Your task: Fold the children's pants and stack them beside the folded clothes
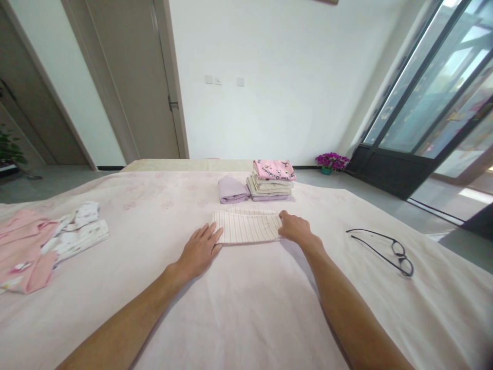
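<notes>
Resting left hand [200,252] flat over one end of striped cloth [246,228], pinching the other with right hand [296,227].
Folded narrow, cream, toward far edge of pale sheet [231,308].

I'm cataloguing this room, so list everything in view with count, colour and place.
striped cloth: 1, white with pinkish stripes, centre
folded stack: 1, pink, cream and lilac, far side
lilac cloth: 1, lilac, left of stack
pink garment: 1, pink, left edge
patterned clothing: count unclear, white, beside pink garment
glasses: 1, black, right side
cover: 1, pale pink, under these
doors: 2, greyish, back left
wall plates: 3, white, on white wall
flowerpot: 1, teal with purple flowers, on grey floor
green plant: 1, green, left edge
glazed panels: count unclear, dark-framed, right
brown object: 1, brown, top edge
forearms: 2, bare, below
left hand: 1, bare, on striped cloth's left end
right hand: 1, bare, at striped cloth's right end
</notes>
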`<state>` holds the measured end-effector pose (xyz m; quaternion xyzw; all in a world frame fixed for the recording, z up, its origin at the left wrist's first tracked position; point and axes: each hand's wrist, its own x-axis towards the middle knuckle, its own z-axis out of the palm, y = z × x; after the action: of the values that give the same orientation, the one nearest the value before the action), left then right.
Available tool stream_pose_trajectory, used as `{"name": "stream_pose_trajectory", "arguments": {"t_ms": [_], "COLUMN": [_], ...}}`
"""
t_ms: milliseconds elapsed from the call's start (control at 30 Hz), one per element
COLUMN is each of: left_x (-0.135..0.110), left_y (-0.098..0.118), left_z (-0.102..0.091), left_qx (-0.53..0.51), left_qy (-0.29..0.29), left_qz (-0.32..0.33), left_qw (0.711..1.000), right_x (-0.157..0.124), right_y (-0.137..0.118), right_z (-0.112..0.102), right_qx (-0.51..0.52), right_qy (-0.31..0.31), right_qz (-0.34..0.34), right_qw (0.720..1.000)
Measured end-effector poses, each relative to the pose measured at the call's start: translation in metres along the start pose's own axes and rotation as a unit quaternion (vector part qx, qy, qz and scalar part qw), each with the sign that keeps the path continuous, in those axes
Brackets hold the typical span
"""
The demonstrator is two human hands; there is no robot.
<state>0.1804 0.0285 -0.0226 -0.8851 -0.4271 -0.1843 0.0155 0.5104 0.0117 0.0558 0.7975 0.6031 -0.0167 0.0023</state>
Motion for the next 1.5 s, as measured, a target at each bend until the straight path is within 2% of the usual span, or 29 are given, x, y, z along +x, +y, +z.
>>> {"name": "stream_pose_trajectory", "arguments": {"t_ms": [100,167,233,300,400,467,700,833,900,1000,1100,1200,1300,1400,1500], "left_x": [0.001,0.001,0.002,0.002,0.002,0.002,0.001,0.004,0.008,0.019,0.033,0.049,0.061,0.067,0.068], "left_y": [-0.001,-0.001,0.0,0.0,0.002,0.003,0.007,0.003,-0.002,-0.01,-0.015,-0.014,-0.011,-0.007,-0.006], "left_z": [0.0,-0.001,-0.002,-0.003,-0.004,-0.004,-0.009,-0.014,-0.018,-0.024,-0.027,-0.026,-0.02,-0.012,-0.006], "left_qx": [0.001,0.01,0.022,0.032,0.041,0.042,0.037,-0.011,-0.059,-0.11,-0.119,-0.119,-0.124,-0.135,-0.159], "left_qy": [0.017,0.011,-0.006,-0.025,-0.04,-0.044,-0.063,-0.048,-0.022,0.005,-0.033,-0.077,-0.085,-0.062,-0.017], "left_qz": [0.01,0.009,0.002,-0.004,-0.02,-0.032,-0.044,-0.057,-0.091,-0.2,-0.283,-0.311,-0.325,-0.336,-0.332], "left_qw": [1.0,1.0,1.0,0.999,0.998,0.998,0.996,0.997,0.994,0.974,0.951,0.94,0.934,0.93,0.929], "right_x": [0.0,0.001,0.001,0.003,0.006,0.008,0.008,0.01,0.013,0.02,0.024,0.027,0.03,0.031,0.031], "right_y": [0.003,0.005,0.008,0.01,0.012,0.013,0.014,0.019,0.022,0.026,0.028,0.028,0.03,0.031,0.03], "right_z": [-0.011,-0.018,-0.02,-0.016,-0.004,0.003,0.003,0.001,0.003,0.01,0.019,0.026,0.028,0.029,0.03], "right_qx": [0.047,0.07,0.078,0.066,0.04,0.031,0.018,0.033,0.068,0.115,0.129,0.125,0.134,0.144,0.163], "right_qy": [0.051,0.107,0.134,0.108,0.031,0.012,0.008,0.006,0.03,0.074,0.052,0.03,0.005,-0.016,-0.003], "right_qz": [0.007,-0.002,-0.013,-0.009,-0.005,-0.005,-0.009,0.006,0.022,0.057,0.088,0.098,0.099,0.1,0.09], "right_qw": [0.998,0.992,0.988,0.992,0.999,0.999,1.0,0.999,0.997,0.989,0.986,0.987,0.986,0.984,0.983]}}
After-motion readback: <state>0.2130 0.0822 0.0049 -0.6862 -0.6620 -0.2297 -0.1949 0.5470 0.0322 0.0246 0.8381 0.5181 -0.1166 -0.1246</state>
